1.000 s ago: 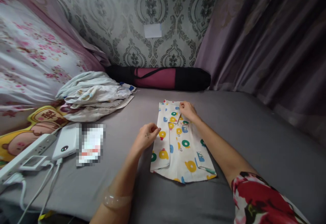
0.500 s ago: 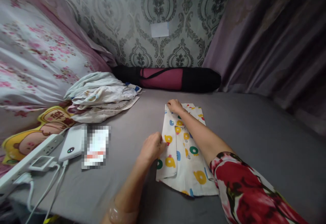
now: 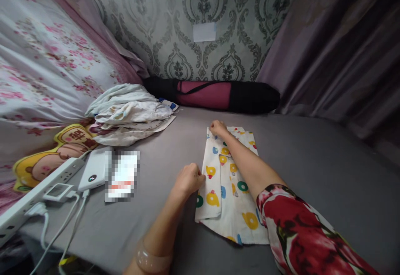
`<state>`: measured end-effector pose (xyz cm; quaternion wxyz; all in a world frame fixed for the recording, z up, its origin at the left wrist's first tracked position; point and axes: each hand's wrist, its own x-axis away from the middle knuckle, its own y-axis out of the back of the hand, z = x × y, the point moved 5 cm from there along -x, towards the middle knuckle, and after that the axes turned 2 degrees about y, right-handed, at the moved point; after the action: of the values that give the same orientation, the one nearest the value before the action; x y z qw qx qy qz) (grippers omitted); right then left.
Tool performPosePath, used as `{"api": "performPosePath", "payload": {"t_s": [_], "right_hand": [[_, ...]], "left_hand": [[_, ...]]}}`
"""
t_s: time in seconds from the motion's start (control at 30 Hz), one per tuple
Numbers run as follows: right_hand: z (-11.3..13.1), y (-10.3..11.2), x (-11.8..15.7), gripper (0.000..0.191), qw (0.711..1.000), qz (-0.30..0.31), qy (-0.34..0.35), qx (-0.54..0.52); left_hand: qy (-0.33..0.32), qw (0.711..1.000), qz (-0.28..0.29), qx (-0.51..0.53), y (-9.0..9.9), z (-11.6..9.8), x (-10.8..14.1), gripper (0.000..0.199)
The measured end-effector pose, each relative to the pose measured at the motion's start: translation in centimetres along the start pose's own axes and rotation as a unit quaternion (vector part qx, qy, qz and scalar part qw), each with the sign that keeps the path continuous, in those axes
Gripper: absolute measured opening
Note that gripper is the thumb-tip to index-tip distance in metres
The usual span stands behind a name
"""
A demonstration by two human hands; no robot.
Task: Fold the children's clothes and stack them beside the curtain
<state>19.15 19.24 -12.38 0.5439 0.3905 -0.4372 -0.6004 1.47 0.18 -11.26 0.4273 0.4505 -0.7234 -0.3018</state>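
Observation:
A white shirt (image 3: 229, 208) with yellow, green and blue prints lies on the grey sheet, small buttons showing down its middle. Its left side is folded inward as a long strip. My left hand (image 3: 189, 179) is closed at the left folded edge, thumb and fingertips pinching it about halfway along. Farther up, my right hand (image 3: 218, 128) pinches the far left corner of the same shirt. My right forearm crosses above the shirt and hides part of its right side.
Crumpled clothes (image 3: 131, 114) are heaped at the left, near a yellow cartoon cushion (image 3: 37, 168). A power strip (image 3: 40, 191) with cables and a white power bank (image 3: 95, 168) lie in front. Against the wall rests a long black and maroon bag (image 3: 204, 95).
The view has shifted slightly, so everything appears a little farther right. My left fingertips have drawn back from the strip's surface to its edge. My right hand stays at the far corner.

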Motion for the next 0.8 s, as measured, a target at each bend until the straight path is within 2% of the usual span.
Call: {"api": "performPosePath", "payload": {"t_s": [0.33,0.57,0.7,0.8], "right_hand": [[0.1,-0.8,1.1,0.022,0.998,-0.060,-0.008,-0.008],[0.0,0.1,0.9,0.022,1.000,-0.020,-0.013,-0.019],[0.1,0.6,1.2,0.032,1.000,0.008,-0.019,0.023],[0.1,0.8,1.4,0.031,0.998,0.039,-0.028,0.040]], "left_hand": [[0.001,1.000,0.011,0.014,0.3,0.7,-0.4,0.018],[0.011,0.999,0.025,0.017,0.4,0.5,-0.3,0.021],[0.012,0.999,0.028,0.017,0.5,0.5,-0.2,0.022],[0.016,0.999,0.027,0.018,0.6,0.4,-0.1,0.021]]}}
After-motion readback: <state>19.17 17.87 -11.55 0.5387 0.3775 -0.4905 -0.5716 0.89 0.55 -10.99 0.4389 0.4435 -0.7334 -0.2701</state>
